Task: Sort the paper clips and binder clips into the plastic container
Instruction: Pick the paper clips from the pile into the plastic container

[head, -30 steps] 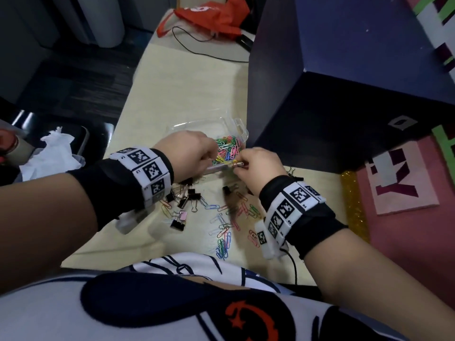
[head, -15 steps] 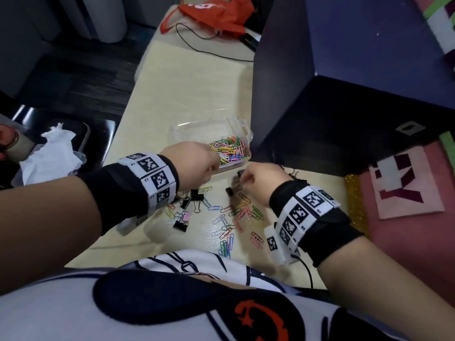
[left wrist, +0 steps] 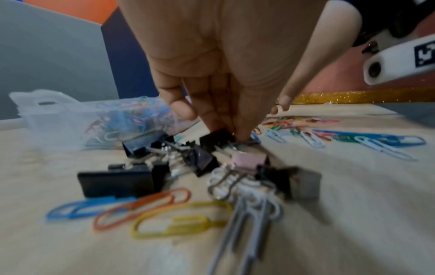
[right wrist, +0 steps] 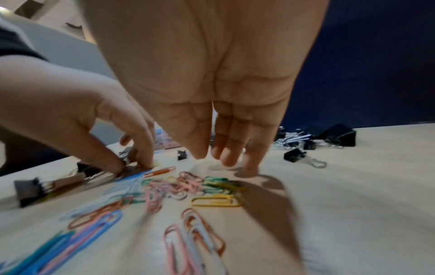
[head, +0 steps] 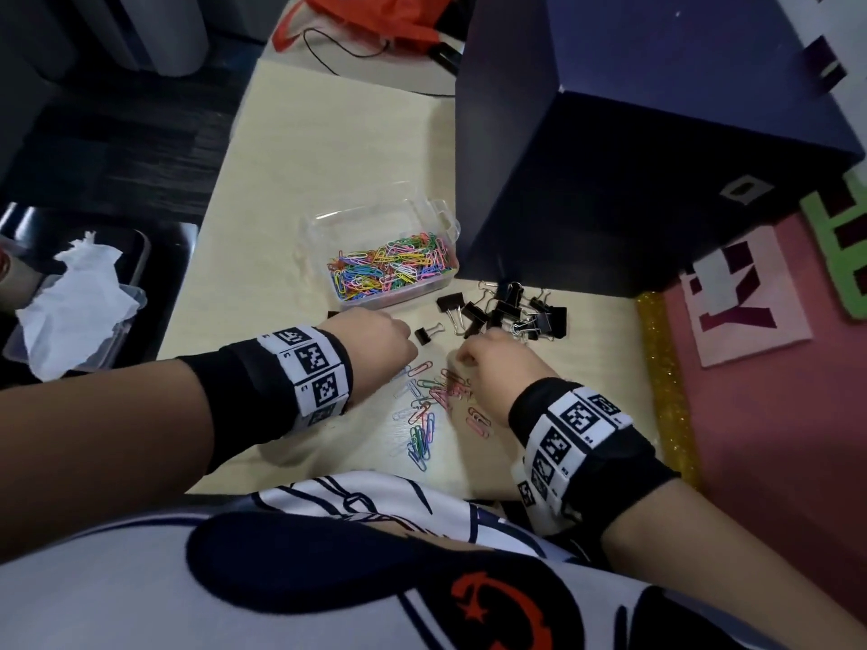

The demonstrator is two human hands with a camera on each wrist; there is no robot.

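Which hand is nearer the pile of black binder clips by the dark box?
Right. The right hand sits just below the binder clip pile; the left hand is further left, beyond the lone clip.

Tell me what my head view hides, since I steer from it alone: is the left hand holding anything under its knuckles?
Observer: Yes. The left wrist view shows the left hand with its fingertips pinching a black binder clip in a small heap of binder clips.
Operator: All black?
Observer: No, one pink binder clip lies in that heap, nearer the camera.
Operator: And the right hand?
Observer: The right wrist view shows the right hand empty, fingers straight, over the loose paper clips.
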